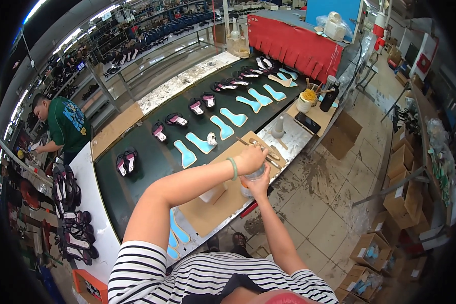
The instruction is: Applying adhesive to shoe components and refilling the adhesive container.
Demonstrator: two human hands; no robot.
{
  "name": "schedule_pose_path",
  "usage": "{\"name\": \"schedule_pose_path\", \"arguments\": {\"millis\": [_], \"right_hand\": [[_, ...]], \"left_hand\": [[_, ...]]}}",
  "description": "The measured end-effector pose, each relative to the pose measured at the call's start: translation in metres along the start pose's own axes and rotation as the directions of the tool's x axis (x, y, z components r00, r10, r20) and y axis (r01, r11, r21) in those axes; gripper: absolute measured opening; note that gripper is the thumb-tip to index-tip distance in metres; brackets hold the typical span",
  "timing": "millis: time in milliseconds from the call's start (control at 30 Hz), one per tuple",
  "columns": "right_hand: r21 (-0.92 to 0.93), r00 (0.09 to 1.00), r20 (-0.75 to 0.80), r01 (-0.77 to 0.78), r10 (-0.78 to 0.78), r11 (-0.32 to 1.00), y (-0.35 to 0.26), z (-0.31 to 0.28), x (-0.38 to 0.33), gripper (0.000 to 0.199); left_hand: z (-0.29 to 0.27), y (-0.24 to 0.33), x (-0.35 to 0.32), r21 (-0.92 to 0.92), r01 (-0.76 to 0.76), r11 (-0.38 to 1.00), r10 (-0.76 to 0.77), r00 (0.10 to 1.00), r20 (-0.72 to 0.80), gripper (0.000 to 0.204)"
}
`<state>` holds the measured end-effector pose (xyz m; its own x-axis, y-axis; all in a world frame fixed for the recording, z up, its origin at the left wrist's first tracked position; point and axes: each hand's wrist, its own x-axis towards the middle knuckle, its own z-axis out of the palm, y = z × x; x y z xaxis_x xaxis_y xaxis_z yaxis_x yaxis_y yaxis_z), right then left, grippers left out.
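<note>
Near the front edge of the bench my right hand [259,185] grips a clear jar [255,174], its lower part whitish with a bit of orange. My left hand [250,158], a pale green bangle at its wrist, is closed right above the jar's top; what its fingers pinch is hidden. A thin stick shows beside those fingers. Under both hands lies a brown cardboard sheet [200,215], with a white block-like container [213,193] on it. Light blue insoles [186,154] lie in a row beyond, with a crumpled white wad [212,138] at one of them.
Dark sandals [159,131] line the green conveyor belt [137,190]. A grey cone-shaped bottle [277,127], a phone [307,123], a dark bottle [329,96] and a tub of yellow stuff [306,100] stand right. A co-worker in green [66,124] is at left; boxes [405,202] line the right.
</note>
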<state>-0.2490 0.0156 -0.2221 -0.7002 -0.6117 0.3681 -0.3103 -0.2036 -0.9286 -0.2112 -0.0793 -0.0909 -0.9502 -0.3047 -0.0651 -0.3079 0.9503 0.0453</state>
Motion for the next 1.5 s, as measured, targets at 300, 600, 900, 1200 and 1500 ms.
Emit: {"name": "schedule_pose_path", "arguments": {"millis": [300,600,900,1200,1500], "right_hand": [[-0.031,1.000,0.027,-0.015,0.016,0.999,0.000,0.002,-0.004,0.092],[-0.031,0.999,0.018,-0.028,0.028,0.999,-0.002,-0.001,-0.007,0.092],[0.009,1.000,0.015,-0.015,0.015,1.000,-0.002,-0.005,-0.007,0.094],[-0.289,0.998,-0.053,0.001,-0.017,0.957,-0.004,-0.010,-0.017,0.093],[-0.067,0.980,-0.183,-0.096,0.083,0.993,-0.012,-0.066,-0.030,0.085]], "left_hand": [[0.015,-0.008,0.005,0.135,-0.182,0.974,0.204,0.963,-0.175,0.045],[0.026,-0.014,-0.003,0.052,-0.366,0.929,0.355,0.847,-0.396,0.031],[0.005,0.001,-0.013,-0.082,-0.198,0.977,0.174,0.955,-0.241,0.036],[-0.046,0.004,0.021,-0.345,0.313,0.885,-0.420,0.858,-0.297,0.033],[0.114,-0.007,0.042,-0.665,0.438,0.604,-0.643,0.762,-0.082,0.027]]}}
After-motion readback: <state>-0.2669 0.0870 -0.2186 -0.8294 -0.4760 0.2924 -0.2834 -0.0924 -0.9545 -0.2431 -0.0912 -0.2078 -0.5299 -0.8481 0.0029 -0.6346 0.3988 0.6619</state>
